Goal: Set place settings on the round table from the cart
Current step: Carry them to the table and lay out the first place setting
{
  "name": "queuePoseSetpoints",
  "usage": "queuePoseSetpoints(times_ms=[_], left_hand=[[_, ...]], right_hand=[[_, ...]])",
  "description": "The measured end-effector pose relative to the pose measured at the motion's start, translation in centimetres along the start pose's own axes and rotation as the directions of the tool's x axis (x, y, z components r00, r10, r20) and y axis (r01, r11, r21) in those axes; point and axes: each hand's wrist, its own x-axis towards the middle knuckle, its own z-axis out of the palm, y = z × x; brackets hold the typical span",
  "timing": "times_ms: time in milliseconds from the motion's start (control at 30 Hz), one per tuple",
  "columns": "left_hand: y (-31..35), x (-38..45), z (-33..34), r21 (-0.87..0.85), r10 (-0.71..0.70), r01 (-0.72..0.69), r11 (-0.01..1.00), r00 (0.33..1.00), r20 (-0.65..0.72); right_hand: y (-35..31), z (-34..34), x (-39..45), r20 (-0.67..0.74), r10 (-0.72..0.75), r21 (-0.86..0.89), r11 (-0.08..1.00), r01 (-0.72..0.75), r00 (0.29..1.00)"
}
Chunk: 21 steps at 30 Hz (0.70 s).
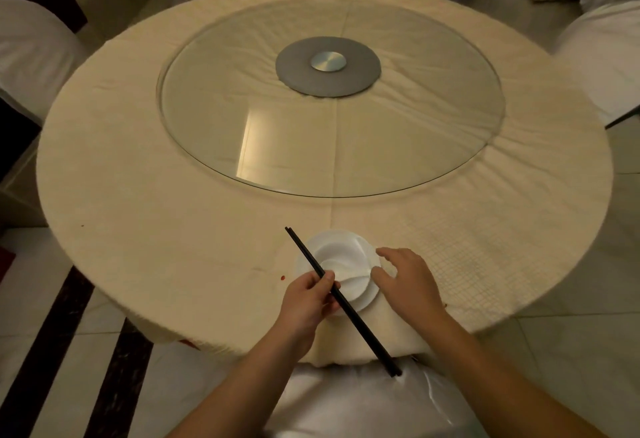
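Chopsticks (346,302) in left hand (306,302)

White-covered chairs (33,53) stand around the far and side edges, a glass turntable (332,98) with a grey metal hub (328,66) sits centred, and pale floor tiles (41,299) carry dark stripes (52,344).

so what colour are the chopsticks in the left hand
Black. The chopsticks, held by the left hand, show plainly in the head view.
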Motion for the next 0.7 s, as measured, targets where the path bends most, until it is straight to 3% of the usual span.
queuePoseSetpoints(times_ms=[67,100,167,333,467,600,700], left_hand=[[0.1,0.3,0.7,-0.001,0.004,-0.004,1.000,1.000,0.029],[0.1,0.5,1.1,0.001,0.009,-0.009,1.000,0.999,0.044],[0.2,0.8,2.1,0.013,0.024,-0.025,1.000,0.996,0.081],[0.5,1.2,5.2,0.103,0.078,-0.095,0.990,0.984,0.159],[0.8,1.2,7.4,0.177,0.120,-0.162,0.971,0.966,0.227],[0.6,1.5,7.2,0.318,0.255,-0.277,0.907,0.961,0.110],[0.2,2.0,4.4,0.359,0.320,-0.288,0.888,0.947,-0.032]], right_hand=[[0.2,-1.0,-2.0,0.178,0.155,0.265,0.943,-0.199,0.972],[0.3,-1.5,-3.1,0.303,0.194,0.305,0.908,-0.288,0.933],[1.0,-1.8,-5.0,0.447,0.195,0.249,0.910,-0.331,0.873],[2.8,-2.2,-6.8,0.442,0.129,0.303,0.910,-0.283,0.888],[4.6,-1.8,-6.9,0.422,0.179,0.464,0.800,-0.381,0.889],[7.0,-0.5,-5.7,0.384,0.377,0.607,0.585,-0.538,0.843],[7.7,0.4,-4.6,0.416,0.416,0.542,0.601,-0.588,0.809]])
